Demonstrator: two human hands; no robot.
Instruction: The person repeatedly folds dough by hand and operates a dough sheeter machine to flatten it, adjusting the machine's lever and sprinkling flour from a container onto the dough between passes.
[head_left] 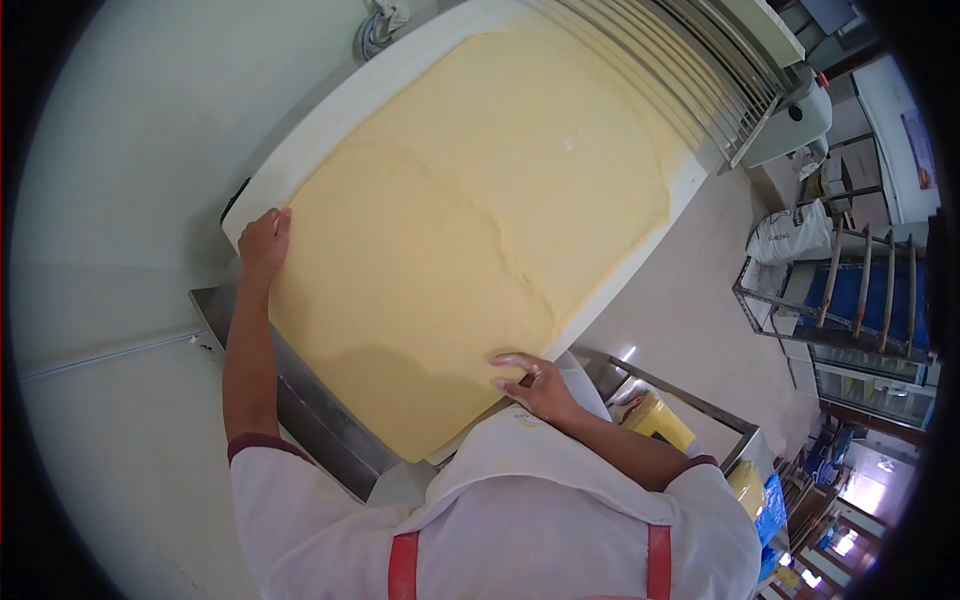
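A wide sheet of pale yellow dough (400, 270) lies on the white belt (625, 262) of what looks like a dough sheeter. A raised, wavy seam crosses the sheet, where one layer appears to overlap another. My left hand (264, 245) is closed at the dough's left edge; its fingertips are mostly hidden. At the near right edge is my right hand (540, 388), thumb and forefinger apart, with white flour on the fingers. The near end of the dough reaches past the belt, close to my white apron (530, 445).
A metal bar guard (690, 70) spans the belt's far end. Beneath the near end sits a steel tray (330, 420). Yellow blocks (657, 420) rest on a steel stand at right. Farther right is a metal rack (860, 290) with a white sack (790, 235). A wall runs along the left.
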